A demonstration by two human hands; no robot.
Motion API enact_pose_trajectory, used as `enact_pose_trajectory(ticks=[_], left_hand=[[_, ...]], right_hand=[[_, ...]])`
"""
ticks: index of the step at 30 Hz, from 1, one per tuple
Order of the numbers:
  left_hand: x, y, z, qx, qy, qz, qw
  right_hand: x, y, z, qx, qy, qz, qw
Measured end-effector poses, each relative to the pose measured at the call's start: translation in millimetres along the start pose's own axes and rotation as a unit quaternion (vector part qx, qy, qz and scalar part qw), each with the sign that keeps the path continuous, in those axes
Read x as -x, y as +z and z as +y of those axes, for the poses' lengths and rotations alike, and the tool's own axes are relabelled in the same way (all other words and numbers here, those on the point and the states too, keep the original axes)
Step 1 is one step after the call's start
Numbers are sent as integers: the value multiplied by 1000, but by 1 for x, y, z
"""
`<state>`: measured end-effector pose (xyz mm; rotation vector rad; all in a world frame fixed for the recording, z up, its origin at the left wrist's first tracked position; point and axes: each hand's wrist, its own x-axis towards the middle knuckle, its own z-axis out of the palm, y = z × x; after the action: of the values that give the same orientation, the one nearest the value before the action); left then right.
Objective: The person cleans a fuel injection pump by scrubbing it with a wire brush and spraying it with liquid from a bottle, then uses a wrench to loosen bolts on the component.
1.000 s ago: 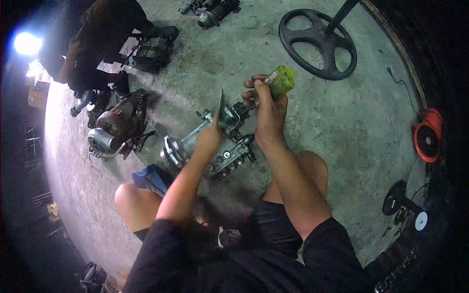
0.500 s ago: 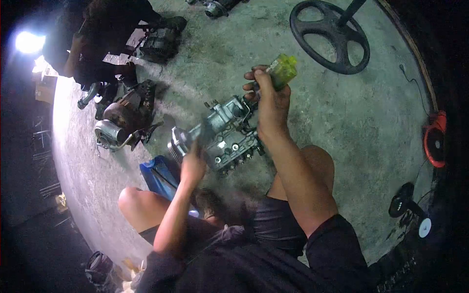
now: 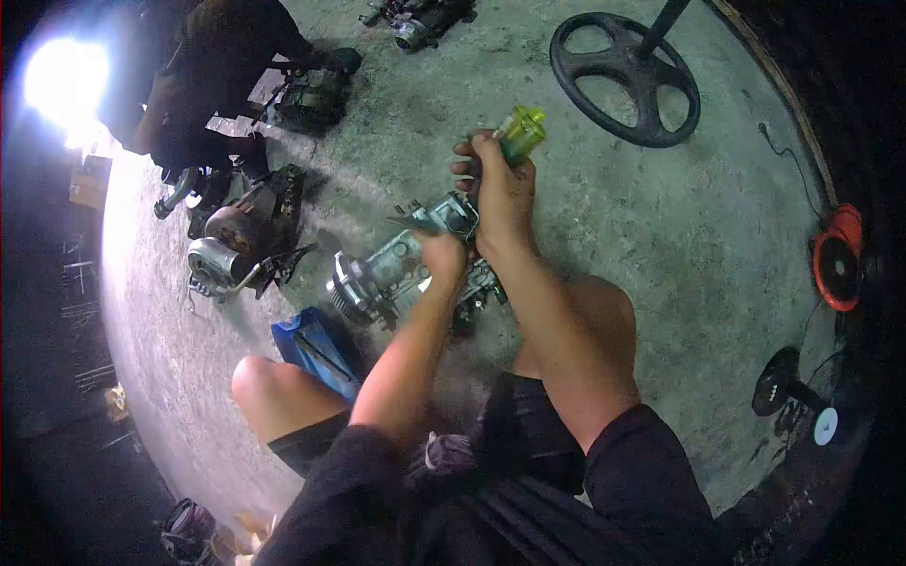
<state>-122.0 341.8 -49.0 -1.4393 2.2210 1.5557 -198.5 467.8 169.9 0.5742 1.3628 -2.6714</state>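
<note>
Head view: bare concrete floor, grey-green, stained and scuffed, fills the frame; edges fall to darkness, with a strong light glare at 10 o'clock. At centre lies a metal pump assembly, resting on the floor between the person's bent knees. Left hand sits on top of the assembly, fingers curled closed around a thin tool; the tool itself is blurred. Right hand is raised just above the assembly's far end, fingers clenched around a green translucent bottle, which tilts toward 1 o'clock. A blue container lies on the floor just beside the left knee at 8 o'clock. A second engine part, rust-brown with a bright metal end, lies at 9 o'clock, apart from the assembly. Another person in dark clothing crouches at 11 o'clock over further parts. A black steering wheel lies at 1 o'clock. A red round object sits at 3 o'clock by the dark edge.
</note>
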Motion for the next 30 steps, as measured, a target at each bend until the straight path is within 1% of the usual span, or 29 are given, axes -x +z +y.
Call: enact_pose_trajectory(ticks=[1,3,4,5,6,7,9,11,12,13,14,16,18,20,21,22,23,25,26,27,28,29,30], left_hand=[[18,-5,-1,31,1,-10,999],[44,-13,16,106,22,-24,994],[53,-19,21,137,33,-31,990],[58,-24,25,162,42,-43,985],[53,-31,12,162,41,-97,981],[56,-35,20,115,5,-82,990],[42,-31,56,28,-53,-58,997],[-45,-18,-25,90,11,-79,993],[-23,-21,-12,-3,61,-30,998],[-20,-20,-24,-79,137,5,987],[-17,-20,-37,-157,205,53,964],[-26,-12,-25,-117,128,32,984],[-19,-20,9,4,4,-43,999],[10,-20,56,5,-16,-7,1000],[21,-20,55,-1,-36,12,999],[-26,-6,-27,-31,97,31,994],[10,-2,-5,-118,63,79,988],[5,1,-5,-95,167,99,976],[-1,6,0,-33,79,68,994],[9,4,44,31,-6,38,999],[14,3,65,94,-91,5,991],[11,10,37,19,45,86,995],[1,25,-15,-55,181,165,968]], right_hand=[[6,-2,4,17,-2,4,1000],[3,3,4,46,-23,-5,999],[5,3,-2,28,-24,-23,999],[1,1,-6,36,-37,-20,998],[-2,-4,-8,49,-44,-14,998],[-1,-7,-6,65,-45,-11,997],[-4,-5,-9,24,-40,-1,999],[-2,-6,-11,13,-38,2,999],[0,-7,-12,24,-44,-5,999],[0,-6,-11,34,-51,-14,998],[-3,-4,-11,42,-58,-21,997],[-11,-1,-7,45,-57,-23,997],[-6,-5,4,47,-35,-19,998],[-10,-7,8,33,-22,-18,999],[-6,-10,11,43,-23,-19,999],[-5,-10,10,52,-28,-22,998],[-10,-8,6,58,-39,-28,997],[-7,-10,2,46,-9,-27,999],[-5,-11,0,38,-1,-26,999],[-5,-9,-4,27,5,-28,999],[-3,-9,-9,28,8,-23,999],[0,-8,-13,31,12,-21,999],[-2,-6,-16,33,13,-21,999]])
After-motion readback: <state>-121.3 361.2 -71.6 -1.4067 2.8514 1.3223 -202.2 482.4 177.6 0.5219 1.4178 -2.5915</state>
